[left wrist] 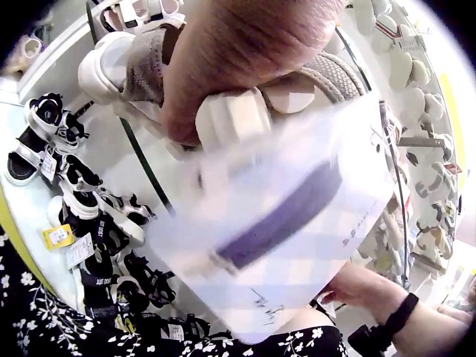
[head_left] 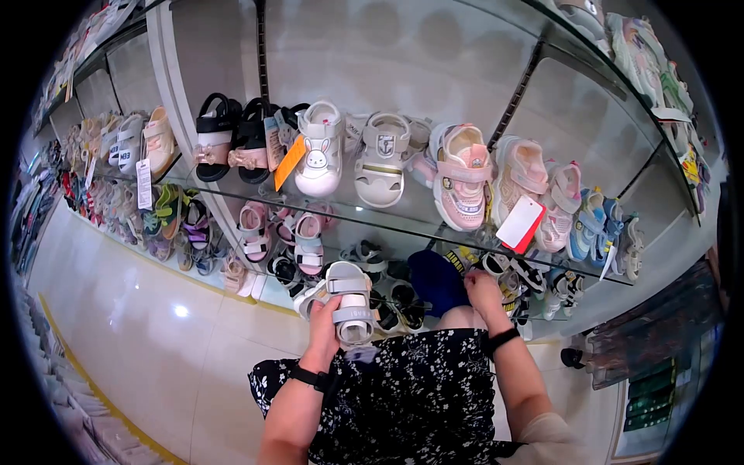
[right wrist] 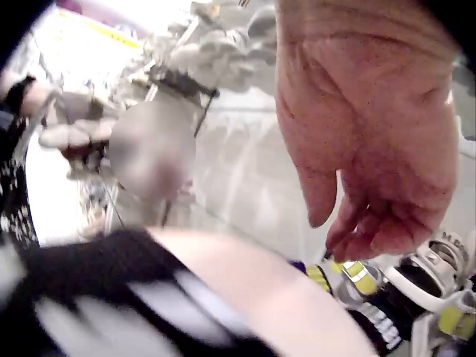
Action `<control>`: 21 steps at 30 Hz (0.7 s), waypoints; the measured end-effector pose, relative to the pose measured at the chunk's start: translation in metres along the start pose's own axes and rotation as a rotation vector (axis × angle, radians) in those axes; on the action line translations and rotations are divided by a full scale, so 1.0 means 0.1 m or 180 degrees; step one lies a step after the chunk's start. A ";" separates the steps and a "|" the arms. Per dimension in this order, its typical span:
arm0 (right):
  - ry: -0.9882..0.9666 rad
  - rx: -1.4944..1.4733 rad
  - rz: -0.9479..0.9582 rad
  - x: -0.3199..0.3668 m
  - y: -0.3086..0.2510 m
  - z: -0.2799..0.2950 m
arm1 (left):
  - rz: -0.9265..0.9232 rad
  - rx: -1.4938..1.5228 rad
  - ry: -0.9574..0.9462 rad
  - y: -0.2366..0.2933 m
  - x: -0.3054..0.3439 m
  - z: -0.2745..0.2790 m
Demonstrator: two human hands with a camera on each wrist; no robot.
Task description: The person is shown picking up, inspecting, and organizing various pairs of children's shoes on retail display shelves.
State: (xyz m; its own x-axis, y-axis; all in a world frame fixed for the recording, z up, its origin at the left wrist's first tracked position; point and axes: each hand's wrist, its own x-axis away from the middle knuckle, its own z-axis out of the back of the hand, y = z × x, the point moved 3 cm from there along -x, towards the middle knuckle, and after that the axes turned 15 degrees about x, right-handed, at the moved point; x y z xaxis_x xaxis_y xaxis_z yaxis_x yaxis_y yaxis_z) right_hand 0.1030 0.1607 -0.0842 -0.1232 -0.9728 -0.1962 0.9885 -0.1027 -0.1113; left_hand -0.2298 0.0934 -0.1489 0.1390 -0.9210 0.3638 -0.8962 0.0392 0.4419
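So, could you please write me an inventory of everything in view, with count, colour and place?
Glass shelf: one, clear, mid-picture
Slides: two, black and pink, its left end
Bunny sandal: one, white, beside them
Orange tag: one, by it
Pink shoes: several, further right
Lower shoes: many, pink, black, white, below
Left-side shoes: many, mixed colours
Dark blue item: one, by right grip
Held sandals: two, white-grey, left grip
Floor: pale tiles
Floral garment: one, black-white, on the person
Wristbands: two, black, one per wrist
Grips: two, left holding sandals; right's hold unclear
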 end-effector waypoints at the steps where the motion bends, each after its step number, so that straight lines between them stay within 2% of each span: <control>1: -0.0217 0.0304 0.0075 -0.10 0.22 -0.25 | 0.0048 -0.0019 -0.0013 0.02 0.03 -0.04; 2: -0.0432 0.0605 0.0158 -0.19 0.42 -0.51 | 0.0084 -0.0054 -0.0035 0.02 0.03 -0.06; 4: -0.1270 0.0650 0.0295 -0.38 0.71 -1.01 | 0.0154 -0.0125 -0.0046 0.03 0.05 -0.06; 5: -0.1710 0.0669 0.0362 -0.37 0.66 -1.02 | 0.0184 -0.0145 -0.0108 0.02 0.03 -0.04; 7: -0.1649 -0.0547 0.0029 -0.36 0.62 -0.91 | 0.0181 -0.0264 -0.0072 0.00 0.03 0.01; 8: -0.1609 -0.1147 -0.0133 -0.32 0.48 -0.67 | 0.0177 -0.0316 -0.0049 -0.01 0.03 0.01; 9: -0.1841 -0.2205 -0.0388 -0.25 0.28 -0.36 | 0.0173 -0.0393 -0.0040 0.02 0.07 -0.06; 12: -0.1905 -0.4142 -0.0855 -0.17 -0.07 0.01 | 0.0161 -0.0693 -0.0254 0.00 0.07 -0.10; 15: -0.1671 -0.4892 -0.0729 -0.07 -0.53 0.27 | 0.0290 -0.0794 -0.0434 -0.06 0.02 -0.05; 18: -0.1810 -0.4549 -0.0070 0.02 -0.96 0.31 | 0.0456 -0.0800 -0.0377 -0.06 0.08 -0.10; 20: -0.1688 -0.3730 0.1203 0.10 -1.27 0.36 | 0.0520 -0.0827 -0.0430 -0.07 0.09 -0.11; 21: -0.1880 -0.3375 0.1554 0.14 -1.39 0.33 | 0.0555 -0.0854 -0.0501 -0.05 0.10 -0.11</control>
State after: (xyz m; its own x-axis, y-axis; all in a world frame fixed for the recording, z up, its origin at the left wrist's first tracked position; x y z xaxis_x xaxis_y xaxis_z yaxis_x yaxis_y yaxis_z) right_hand -0.0328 0.1548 -0.0394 0.5508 -0.8346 -0.0099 0.3368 0.2331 -0.9122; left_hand -0.2188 0.0885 -0.1384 -0.0916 -0.9391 0.3313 -0.7552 0.2823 0.5915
